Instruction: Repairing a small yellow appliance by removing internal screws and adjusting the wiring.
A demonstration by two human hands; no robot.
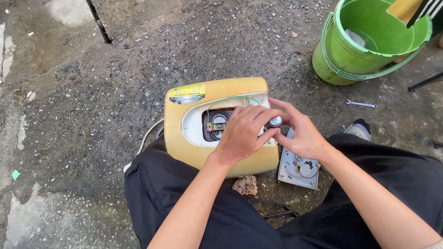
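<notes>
A yellow boxy appliance [194, 133] lies on the concrete between my knees, its white inner opening [196, 124] showing a dark round part with a small bracket and a green wire [233, 97]. My left hand [242, 131] rests over that opening with its fingertips on a small round silver-rimmed part [275, 121]. My right hand [300, 133] touches the same part from the right side. Which hand bears its weight is hidden by the fingers.
A grey cover plate [299, 168] with red wiring lies right of the appliance. A green bucket [350, 55] stands at the upper right, a small wrench [361, 104] below it. A crumpled scrap [245, 185] lies by my legs; a white cord [146, 137] trails left.
</notes>
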